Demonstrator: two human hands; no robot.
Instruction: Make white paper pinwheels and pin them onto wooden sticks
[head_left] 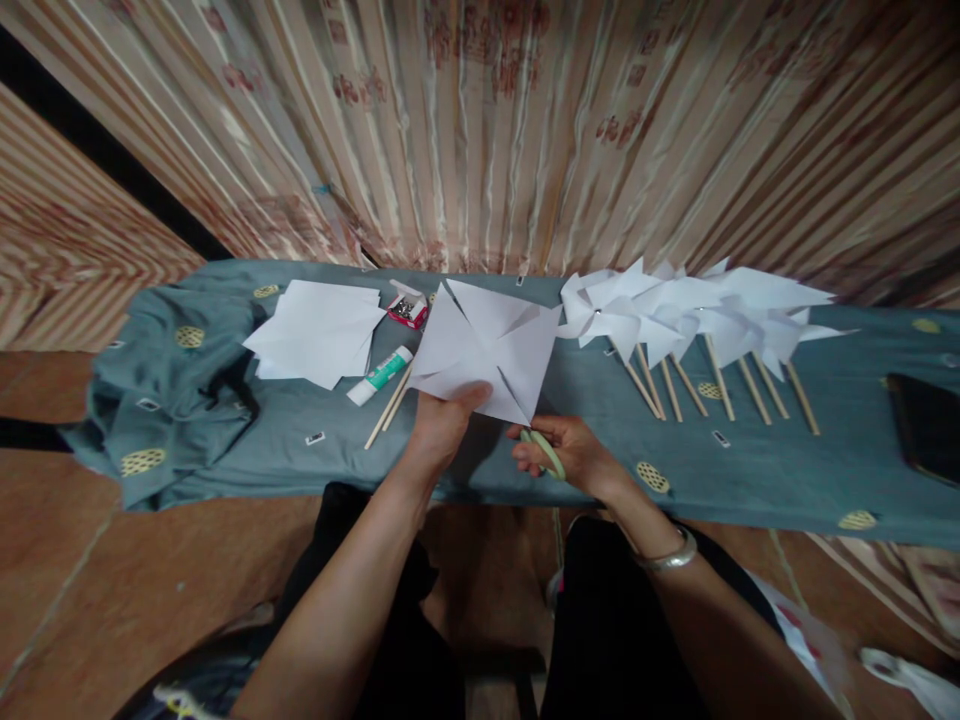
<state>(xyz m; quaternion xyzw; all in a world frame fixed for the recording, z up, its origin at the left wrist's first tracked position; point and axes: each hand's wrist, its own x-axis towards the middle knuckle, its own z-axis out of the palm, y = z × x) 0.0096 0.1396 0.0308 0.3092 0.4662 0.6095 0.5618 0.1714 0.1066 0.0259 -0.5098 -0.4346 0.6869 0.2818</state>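
Note:
My left hand (446, 420) grips the near edge of a square white paper sheet (487, 345), its thumb lying on top. Slits run from the sheet's corners toward its middle. In my right hand (574, 450) is a pair of scissors (546, 455) with pale green handles, the fingers through the loops. The scissors are at the sheet's near right corner; their blades are mostly hidden under the paper. Left of the sheet lie wooden sticks (388, 412), a green and white glue stick (380, 375) and a small red box of metal pins (407, 305).
A stack of white paper sheets (319, 330) lies on the left of the cloth-covered table (465, 480). Several white paper pinwheels (675, 310) on wooden sticks overlap at the right. A dark phone (926, 425) rests at the far right. A pleated curtain (480, 130) hangs behind.

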